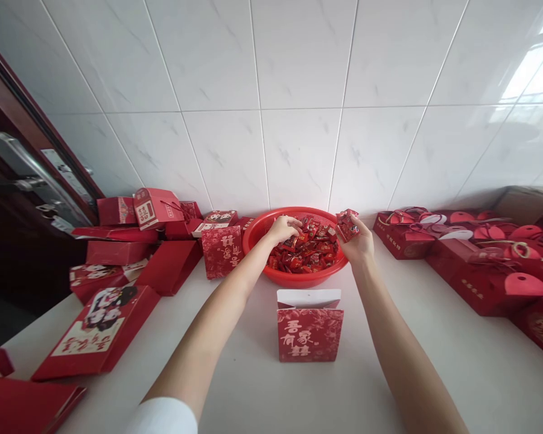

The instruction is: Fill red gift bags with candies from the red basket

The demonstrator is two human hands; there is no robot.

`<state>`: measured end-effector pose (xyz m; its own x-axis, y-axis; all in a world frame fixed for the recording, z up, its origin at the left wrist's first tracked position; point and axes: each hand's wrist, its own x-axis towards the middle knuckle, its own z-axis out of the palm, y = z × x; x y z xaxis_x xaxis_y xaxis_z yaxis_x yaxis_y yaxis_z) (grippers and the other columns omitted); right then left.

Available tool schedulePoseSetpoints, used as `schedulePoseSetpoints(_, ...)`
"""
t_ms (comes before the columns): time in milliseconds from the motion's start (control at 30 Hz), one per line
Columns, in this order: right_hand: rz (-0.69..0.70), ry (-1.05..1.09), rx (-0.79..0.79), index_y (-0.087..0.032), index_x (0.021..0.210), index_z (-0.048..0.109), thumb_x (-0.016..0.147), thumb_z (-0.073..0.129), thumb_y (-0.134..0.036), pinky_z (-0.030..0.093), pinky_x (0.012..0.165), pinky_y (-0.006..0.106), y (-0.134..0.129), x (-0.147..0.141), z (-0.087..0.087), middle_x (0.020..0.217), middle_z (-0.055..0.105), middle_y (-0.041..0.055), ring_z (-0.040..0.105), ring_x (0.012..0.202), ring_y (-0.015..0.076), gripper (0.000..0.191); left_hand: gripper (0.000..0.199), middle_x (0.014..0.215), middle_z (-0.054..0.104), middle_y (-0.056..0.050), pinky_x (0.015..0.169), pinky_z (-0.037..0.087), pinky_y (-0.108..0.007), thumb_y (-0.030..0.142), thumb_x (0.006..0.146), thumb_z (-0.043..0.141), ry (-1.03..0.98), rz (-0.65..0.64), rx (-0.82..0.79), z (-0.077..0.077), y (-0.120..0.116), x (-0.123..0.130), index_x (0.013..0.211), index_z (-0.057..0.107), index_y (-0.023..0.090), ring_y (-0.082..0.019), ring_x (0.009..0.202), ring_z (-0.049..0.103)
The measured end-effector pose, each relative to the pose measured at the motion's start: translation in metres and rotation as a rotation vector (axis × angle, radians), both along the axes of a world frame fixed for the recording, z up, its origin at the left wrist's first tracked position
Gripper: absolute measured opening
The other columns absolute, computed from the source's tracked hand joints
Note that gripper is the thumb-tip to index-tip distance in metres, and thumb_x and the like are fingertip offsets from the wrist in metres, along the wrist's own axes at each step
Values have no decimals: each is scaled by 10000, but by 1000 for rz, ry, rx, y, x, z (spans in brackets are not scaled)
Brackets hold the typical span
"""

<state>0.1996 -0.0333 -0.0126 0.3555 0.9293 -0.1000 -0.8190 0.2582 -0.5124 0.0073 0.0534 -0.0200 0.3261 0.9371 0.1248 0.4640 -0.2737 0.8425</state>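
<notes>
A red plastic basket (298,280) holds a heap of red-wrapped candies (314,247). My left hand (284,229) is over the basket's left side, its fingers curled and pinched down at the heap; what lies between the fingertips is hidden. At the basket's right rim my right hand (361,242) is closed, palm up, around several wrapped candies (346,225). In front of the basket, between my forearms, a red paper gift box (311,335) with white lettering stands upright, its white flap raised at the top.
Red boxes, some folded and some lying flat (99,328), are piled on the left. Another printed box (222,252) leans beside the basket. Rows of red handled boxes (473,277) line the right. A tiled wall (298,150) rises behind, and a dark door (22,181) is at left.
</notes>
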Motion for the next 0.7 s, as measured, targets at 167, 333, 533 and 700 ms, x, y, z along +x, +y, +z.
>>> schedulePoseSetpoints(167, 19, 10, 13, -201, 771, 678, 793, 665, -84, 577, 565, 200, 2, 1, -2, 711, 738, -23, 706, 641, 113, 120, 401, 942, 794, -64, 751, 573, -259, -36, 692, 599, 157, -42, 43, 0, -2, 2, 998, 776, 152, -197, 873, 732)
schedulePoseSetpoints(333, 20, 20, 28, -209, 785, 676, 787, 678, -97, 585, 575, 218, 6, 4, -7, 727, 746, -26, 709, 653, 123, 112, 344, 873, 789, -44, 767, 571, -286, 0, 657, 623, 292, -81, 89, -1, -7, 8, 902, 790, 175, -223, 845, 729)
schedulePoseSetpoints(533, 50, -18, 104, -203, 790, 681, 784, 706, -131, 594, 596, 226, 11, 6, -14, 790, 763, 1, 722, 695, 136, 77, 328, 968, 785, -44, 863, 545, -287, 45, 656, 651, 376, -213, 207, 7, -4, 38, 922, 777, 189, -244, 967, 714)
schedulePoseSetpoints(700, 23, -29, 142, -208, 800, 692, 780, 715, -115, 598, 612, 197, 10, 7, -15, 764, 753, -17, 724, 687, 119, 98, 310, 978, 772, -27, 829, 546, -284, 83, 629, 712, 510, -465, 320, 3, 3, 77, 912, 743, 206, -238, 923, 714)
